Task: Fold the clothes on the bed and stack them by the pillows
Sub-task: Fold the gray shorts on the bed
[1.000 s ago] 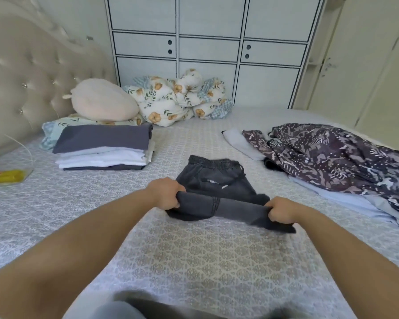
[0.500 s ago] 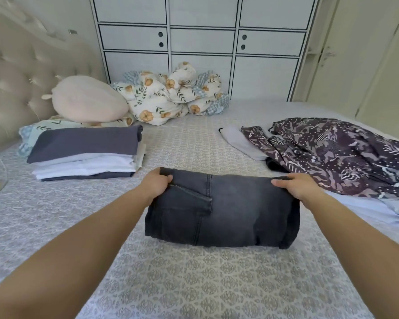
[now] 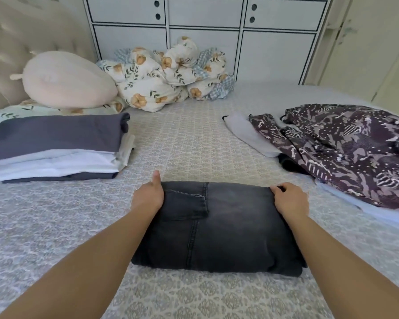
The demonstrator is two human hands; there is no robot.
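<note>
On the bed (image 3: 194, 139), left hand (image 3: 148, 198) and right hand (image 3: 290, 200) clamped on unlabelled folded jeans (image 3: 228, 226).

My left hand (image 3: 148, 199) and my right hand (image 3: 290, 201) hold the far corners of the folded dark jeans (image 3: 219, 229) on the bed (image 3: 194, 139). My left thumb sticks up. A stack of folded clothes (image 3: 58, 146) sits by the pillows (image 3: 67, 80).

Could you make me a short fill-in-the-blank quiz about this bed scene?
1. Both hands hold the folded dark ____ on the bed.
2. The top piece of the folded stack is dark ____.
3. The round pillow is pale ____.
4. The unfolded patterned garment lies nearer the ____ hand.

Missing words: jeans; grey; pink; right.
</note>
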